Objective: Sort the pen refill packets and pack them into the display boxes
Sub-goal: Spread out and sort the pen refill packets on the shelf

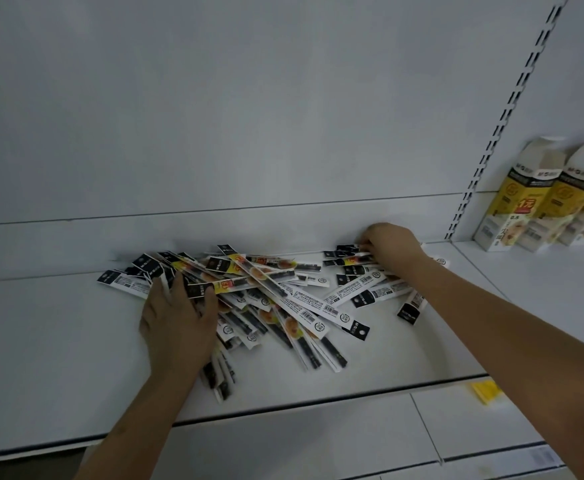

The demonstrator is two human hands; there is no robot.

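While the long black-and-white pen refill packets [276,292] lie heaped unsorted on the white metal shelf [58,341], well left of the yellow-and-white cardboard display boxes [547,202], nothing appears packed; the left hand [179,323] is pressed flat on the heap, and a few packets are pinched by the right hand [392,244].

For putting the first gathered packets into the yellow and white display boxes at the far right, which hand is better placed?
Probably the right hand: it already grips a few black-topped white refill packets and lies nearest the yellow and white display boxes. The left hand rests on the far-left side of the pile.
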